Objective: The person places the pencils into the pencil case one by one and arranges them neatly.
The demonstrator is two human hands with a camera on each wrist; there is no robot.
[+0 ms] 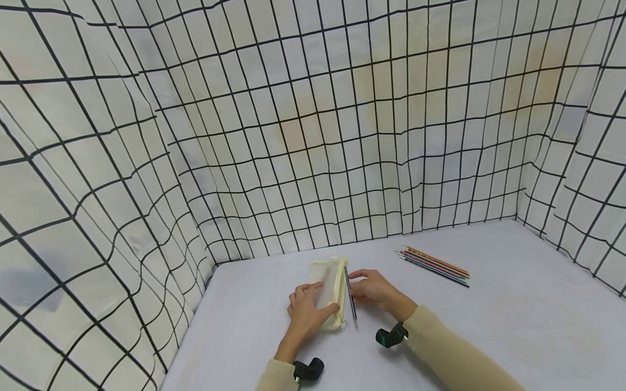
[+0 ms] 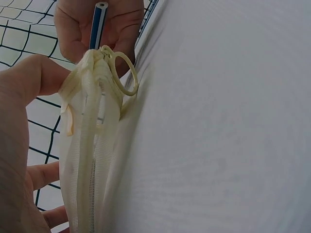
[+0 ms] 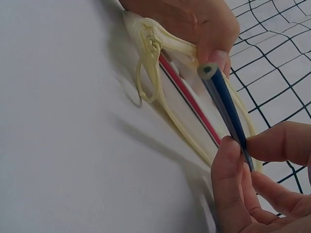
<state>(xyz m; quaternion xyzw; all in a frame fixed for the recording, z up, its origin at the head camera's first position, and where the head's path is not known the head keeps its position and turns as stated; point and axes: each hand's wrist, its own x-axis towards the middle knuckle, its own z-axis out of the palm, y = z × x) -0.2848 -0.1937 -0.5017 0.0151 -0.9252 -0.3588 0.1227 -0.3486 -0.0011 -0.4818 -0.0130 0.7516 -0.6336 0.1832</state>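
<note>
A cream mesh zip pencil case (image 1: pixel 320 270) lies on the table with its zip side toward the right. My left hand (image 1: pixel 306 308) grips the case, thumb at the zip edge and fingers spread over the mesh. Between the thumb and fingers of my right hand (image 1: pixel 375 289) is a blue striped pencil (image 3: pixel 224 102), held alongside the opening. The right wrist view looks into the parted zip, where a red pencil (image 3: pixel 185 91) and a dark one lie inside. A ring-shaped zip pull (image 2: pixel 127 73) hangs at the near end.
To the right, a bundle of several coloured pencils (image 1: pixel 432 265) lies on the white-covered table (image 1: pixel 513 326). White cloth walls with a black grid (image 1: pixel 342 136) stand behind and at both sides. Each wrist carries a small black camera (image 1: pixel 391 335).
</note>
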